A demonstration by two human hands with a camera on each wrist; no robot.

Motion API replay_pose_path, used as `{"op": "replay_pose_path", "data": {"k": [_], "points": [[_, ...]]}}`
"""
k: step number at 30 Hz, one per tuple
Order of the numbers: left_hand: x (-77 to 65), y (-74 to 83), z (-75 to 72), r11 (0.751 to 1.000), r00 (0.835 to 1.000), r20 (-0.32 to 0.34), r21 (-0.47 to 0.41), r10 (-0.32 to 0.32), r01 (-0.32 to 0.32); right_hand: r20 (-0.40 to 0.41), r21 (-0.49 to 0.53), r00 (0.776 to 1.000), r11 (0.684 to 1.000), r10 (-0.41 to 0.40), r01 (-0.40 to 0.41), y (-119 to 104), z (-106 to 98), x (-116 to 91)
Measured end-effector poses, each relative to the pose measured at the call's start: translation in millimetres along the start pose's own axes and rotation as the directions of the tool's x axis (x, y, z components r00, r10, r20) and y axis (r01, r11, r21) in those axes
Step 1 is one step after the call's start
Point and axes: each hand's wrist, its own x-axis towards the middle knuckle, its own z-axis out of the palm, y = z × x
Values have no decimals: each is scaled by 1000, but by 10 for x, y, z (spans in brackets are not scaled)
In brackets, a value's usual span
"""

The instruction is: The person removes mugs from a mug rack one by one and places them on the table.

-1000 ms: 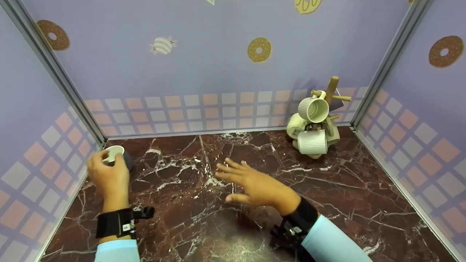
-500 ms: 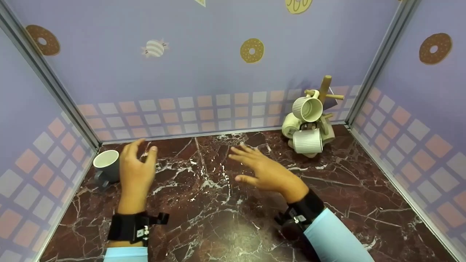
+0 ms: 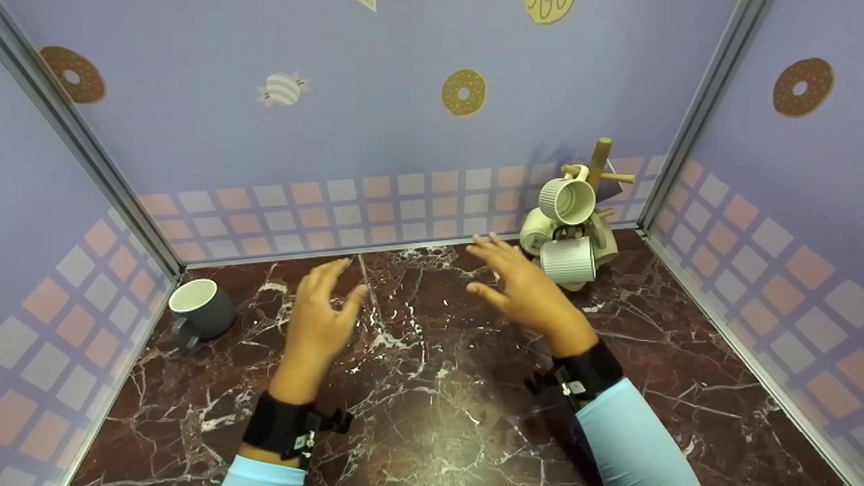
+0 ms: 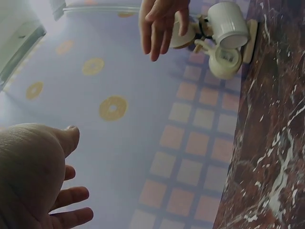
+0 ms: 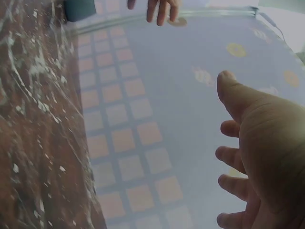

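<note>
A dark grey mug (image 3: 210, 317) with a pale inside stands upright at the table's left, its handle toward the near left. To the right of it my left hand (image 3: 318, 320) is raised over the table with fingers extended, holding nothing. My right hand (image 3: 530, 293), also holding nothing, hovers with spread fingers beside the mug rack. Several mugs hang on that wooden rack (image 3: 601, 158) at the back right. Among them are a cream ribbed mug (image 3: 568, 200) at the top and a white ribbed mug (image 3: 567, 260) lower down, partly overlapped by the right hand in the head view.
The dark red marbled table (image 3: 432, 405) is bounded by patterned walls at the back, left and right. Grey metal posts (image 3: 702, 115) mark the corners. A dark card-like piece (image 3: 611, 191) shows behind the rack.
My left hand has let go of the grey mug and moved right, away from it. My right hand has shifted right and farther back, nearer the rack. The mug stays at the left.
</note>
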Motion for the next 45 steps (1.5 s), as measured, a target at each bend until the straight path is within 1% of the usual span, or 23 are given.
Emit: {"op": "replay_pose_path", "data": {"k": [4, 7, 10, 15, 18, 22, 25, 28, 31, 36, 41, 45], "points": [[-21, 55, 132, 995, 995, -18, -6, 99, -99, -60, 18, 996, 998, 63, -62, 116, -117, -19], [-44, 68, 185, 988, 987, -40, -2, 155, -155, -109, 30, 988, 994, 110, -108, 193, -189, -22], [-71, 67, 212, 983, 982, -46, 1, 181, -181, -183, 32, 974, 991, 132, -128, 266, -256, -22], [-115, 26, 209, 979, 976, -72, 22, 204, -203, -289, 17, 951, 994, 106, -106, 345, -320, -4], [-119, 28, 213, 979, 976, -71, 22, 204, -203, -360, 14, 927, 994, 105, -108, 403, -364, 3], [-115, 58, 220, 981, 979, -63, 3, 196, -196, -449, 43, 882, 990, 139, -133, 497, -425, 3], [-124, 87, 219, 981, 980, -61, -4, 192, -192, -487, 72, 852, 981, 192, -180, 548, -454, -2], [-137, 142, 240, 981, 980, -34, 2, 195, -195, -514, 101, 817, 965, 260, -244, 601, -478, -16], [-162, 211, 271, 978, 978, -9, 1, 208, -208, -529, 131, 785, 945, 322, -300, 658, -489, -28], [-211, 299, 324, 970, 970, 6, -2, 245, -245, -539, 173, 741, 914, 400, -367, 740, -477, -49], [-245, 338, 357, 963, 963, 14, 7, 270, -270, -524, 206, 712, 880, 468, -428, 790, -441, -17], [-276, 370, 396, 957, 957, 23, 14, 291, -291, -525, 235, 687, 862, 502, -450, 821, -425, -1]]}}
